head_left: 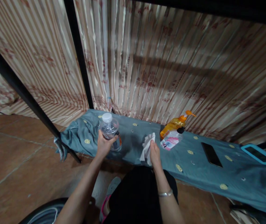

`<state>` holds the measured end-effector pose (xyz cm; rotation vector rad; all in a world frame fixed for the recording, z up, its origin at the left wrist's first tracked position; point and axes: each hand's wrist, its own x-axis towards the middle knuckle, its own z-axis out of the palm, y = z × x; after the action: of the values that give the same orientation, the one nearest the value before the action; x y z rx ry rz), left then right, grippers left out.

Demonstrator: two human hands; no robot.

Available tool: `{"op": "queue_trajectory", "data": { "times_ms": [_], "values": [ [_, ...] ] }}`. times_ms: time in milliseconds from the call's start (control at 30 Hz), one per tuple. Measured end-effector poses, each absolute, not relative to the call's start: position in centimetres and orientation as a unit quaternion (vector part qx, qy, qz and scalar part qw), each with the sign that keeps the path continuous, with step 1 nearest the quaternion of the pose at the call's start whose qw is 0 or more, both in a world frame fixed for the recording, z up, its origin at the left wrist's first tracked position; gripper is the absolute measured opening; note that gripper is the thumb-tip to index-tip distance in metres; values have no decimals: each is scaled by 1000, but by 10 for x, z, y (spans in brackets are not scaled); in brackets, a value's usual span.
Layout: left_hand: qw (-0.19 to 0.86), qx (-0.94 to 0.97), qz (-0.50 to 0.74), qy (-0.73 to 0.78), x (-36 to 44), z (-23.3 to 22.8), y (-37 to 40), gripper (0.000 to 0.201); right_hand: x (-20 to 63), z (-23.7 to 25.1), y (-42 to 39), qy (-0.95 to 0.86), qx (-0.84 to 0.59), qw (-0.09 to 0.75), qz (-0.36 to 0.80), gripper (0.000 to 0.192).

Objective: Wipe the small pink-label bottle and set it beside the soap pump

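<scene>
My left hand is wrapped round a clear plastic bottle with a white cap, which stands upright at the left part of the cloth-covered bench. In my right hand is a crumpled white tissue, pinched between thumb and fingers above the cloth. Just right of that hand are a clear bottle with a pink label and black cap and, behind it, a yellow pump bottle with an orange nozzle. The bottle's lower side is partly hidden by my left fingers.
Farther right on the bench lie a black phone and a blue-framed tablet-like board. Black metal poles rise at the left, before a striped curtain. A dark round rim is on the tiled floor at lower left.
</scene>
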<state>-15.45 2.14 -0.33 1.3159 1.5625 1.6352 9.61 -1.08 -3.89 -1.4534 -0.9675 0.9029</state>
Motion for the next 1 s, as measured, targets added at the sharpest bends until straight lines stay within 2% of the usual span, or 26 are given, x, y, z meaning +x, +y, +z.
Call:
{"op": "queue_trajectory", "data": {
  "times_ms": [33,167,233,333,500,633,867,1000],
  "values": [
    [253,489,593,587,-155,-1,24,68,103,-37,-6,-456,-633,528,335,53],
    [238,509,566,603,-148,11,46,70,109,-52,1,-572,-691,391,206,80],
    [239,521,559,599,-143,11,59,70,105,-70,1,-603,-707,326,173,68],
    [264,520,540,607,-139,4,72,74,100,-91,0,-624,-723,275,117,49],
    [292,521,557,577,-143,-23,75,88,104,-98,13,-589,-768,248,45,51],
    [297,522,557,574,-145,-45,72,91,89,-95,38,-597,-762,246,35,40],
    [303,526,546,577,-147,-72,67,84,-3,-87,20,-771,-589,228,78,38],
    [288,525,548,584,-149,-78,65,79,15,-82,-18,-845,-492,190,86,44]
  ]
}}
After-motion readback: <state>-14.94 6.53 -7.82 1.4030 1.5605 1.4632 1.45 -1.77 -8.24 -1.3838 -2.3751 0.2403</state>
